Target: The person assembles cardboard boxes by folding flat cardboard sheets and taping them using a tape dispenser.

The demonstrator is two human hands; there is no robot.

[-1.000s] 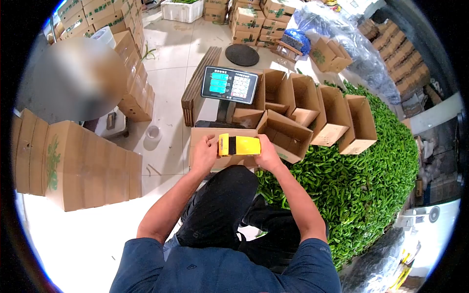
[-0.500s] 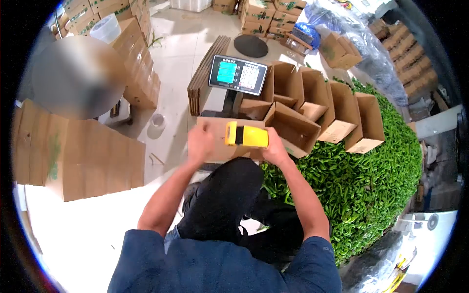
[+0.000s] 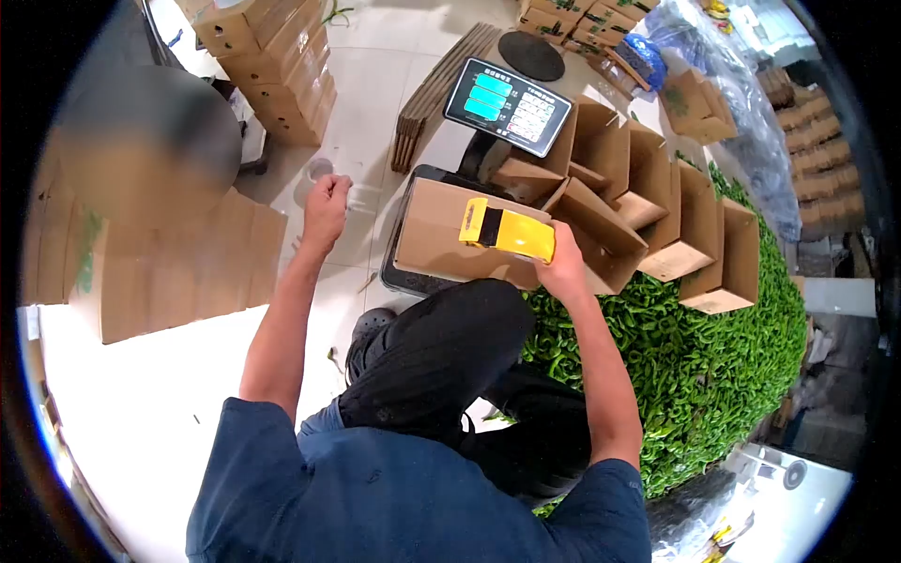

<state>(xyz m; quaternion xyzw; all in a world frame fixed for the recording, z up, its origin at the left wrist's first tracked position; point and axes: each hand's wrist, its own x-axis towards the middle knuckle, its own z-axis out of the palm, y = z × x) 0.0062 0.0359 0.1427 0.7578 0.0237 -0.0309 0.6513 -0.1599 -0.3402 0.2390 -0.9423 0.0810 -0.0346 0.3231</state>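
Note:
My right hand (image 3: 565,266) is closed around the end of a yellow tape dispenser (image 3: 526,235) with a black band across it. The dispenser is over the top of a cardboard box (image 3: 434,235), toward its right side. That box lies on the black platform of a digital scale (image 3: 402,278). Off the box to the left, my left hand (image 3: 326,214) is raised above the floor with its fingers pinched together. Whatever they hold, if anything, is too small to make out.
The scale's lit display (image 3: 507,105) rises behind the box. Open cardboard boxes (image 3: 678,225) stand to the right, beside a large heap of green peppers (image 3: 676,375). Flattened cardboard (image 3: 441,94) leans behind, and more boxes (image 3: 188,263) are at the left. A clear cup (image 3: 320,170) is on the floor.
My left hand has moved left, off the box and away from the dispenser. My right hand still grips the tape dispenser over the box. The whole view has shifted and tilted somewhat.

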